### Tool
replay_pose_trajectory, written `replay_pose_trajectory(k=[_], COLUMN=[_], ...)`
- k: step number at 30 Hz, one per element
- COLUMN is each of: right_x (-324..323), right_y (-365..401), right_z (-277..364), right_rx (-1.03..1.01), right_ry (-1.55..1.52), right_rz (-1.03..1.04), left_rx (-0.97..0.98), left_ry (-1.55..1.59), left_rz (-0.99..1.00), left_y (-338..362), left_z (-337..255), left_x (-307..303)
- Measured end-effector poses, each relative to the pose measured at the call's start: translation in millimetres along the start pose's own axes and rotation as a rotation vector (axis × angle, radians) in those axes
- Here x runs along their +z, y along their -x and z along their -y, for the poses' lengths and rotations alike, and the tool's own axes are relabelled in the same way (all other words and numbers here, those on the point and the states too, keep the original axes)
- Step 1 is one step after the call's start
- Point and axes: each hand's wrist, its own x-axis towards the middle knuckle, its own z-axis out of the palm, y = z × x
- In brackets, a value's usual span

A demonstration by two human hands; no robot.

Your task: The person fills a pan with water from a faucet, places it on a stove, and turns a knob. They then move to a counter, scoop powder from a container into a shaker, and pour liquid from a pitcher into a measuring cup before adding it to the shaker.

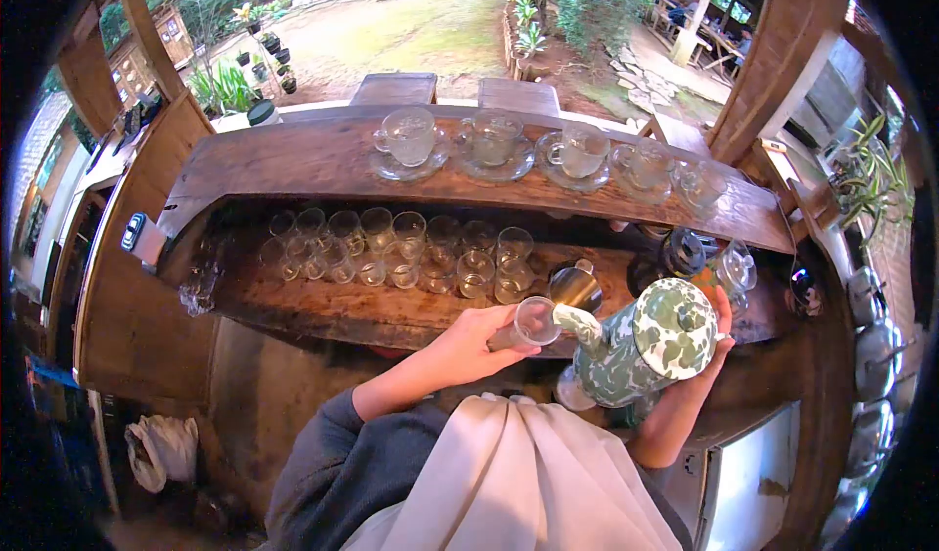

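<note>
My left hand is closed around a small clear cup, tilted with its mouth toward the spout. A green-and-white mottled enamel teapot is in my right hand, whose fingers wrap its far right side at the handle. The pot has its lid on, and the spout tip reaches right to the cup's rim. Just behind the cup stands a shiny metal pitcher on the lower wooden shelf. Below the pot, partly hidden by it, is a clear glass vessel.
Several clear glasses stand in rows on the lower shelf. Glass cups on saucers line the raised wooden counter. A dark-lidded glass pot sits at right. Metal kettles are along the right edge.
</note>
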Motion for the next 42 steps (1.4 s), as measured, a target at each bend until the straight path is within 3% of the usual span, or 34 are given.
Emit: replay_pose_trajectory(k=[26,42], right_x=[-0.7,-2.8], right_y=[-35.9,-29.9], right_z=[-6.7,0.7], right_rx=[-0.111,-0.13], right_ry=[0.33,0.306], right_rz=[0.213,0.167], left_rx=[-0.029,0.012], left_ry=[0.02,0.006], left_rz=[-0.01,0.012], left_y=[-2.6,-5.7], left_z=[11.2,13.5], left_x=[-17.3,-9.5])
